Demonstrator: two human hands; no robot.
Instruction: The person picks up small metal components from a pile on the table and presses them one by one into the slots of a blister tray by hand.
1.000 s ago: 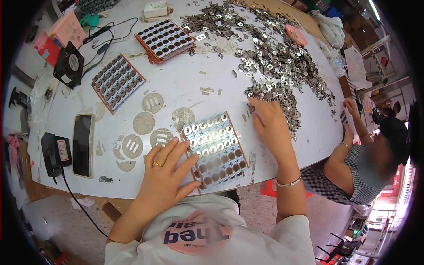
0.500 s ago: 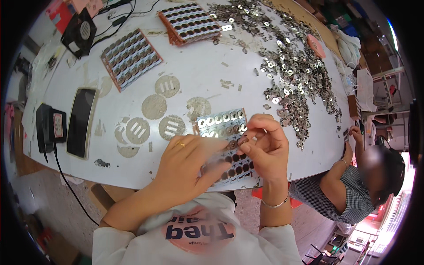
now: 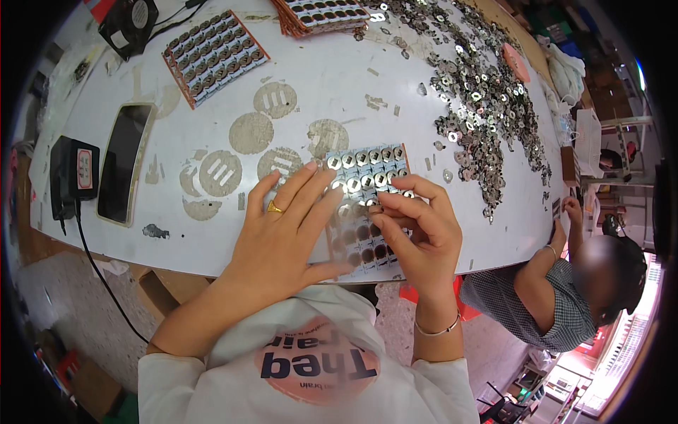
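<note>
A rectangular panel [image 3: 367, 169] of small round parts lies near the front edge of the table. Shiny metal pieces sit on its upper rows, while the lower rows look dark. My right hand [image 3: 427, 237] is over the panel's right side, thumb and fingertips pinched at one of its middle rows. Between them is what looks like a small metal piece [image 3: 376, 210], mostly covered by the fingers. My left hand [image 3: 282, 230], with a ring on one finger, is spread palm down along the panel's left edge, its fingertips touching or just above the panel.
Loose metal pieces [image 3: 480, 134] spread over the right side of the table, with a pink object [image 3: 516, 62] among them. Farther back are another panel [image 3: 215, 60] and a stack of panels [image 3: 321, 15]. A phone [image 3: 126, 164] and black adapter [image 3: 74, 173] lie left. Someone sits at right.
My left hand's fingers have spread and straightened along the panel's left side. My right hand's pinch has come down onto the panel. The whole view has shifted slightly.
</note>
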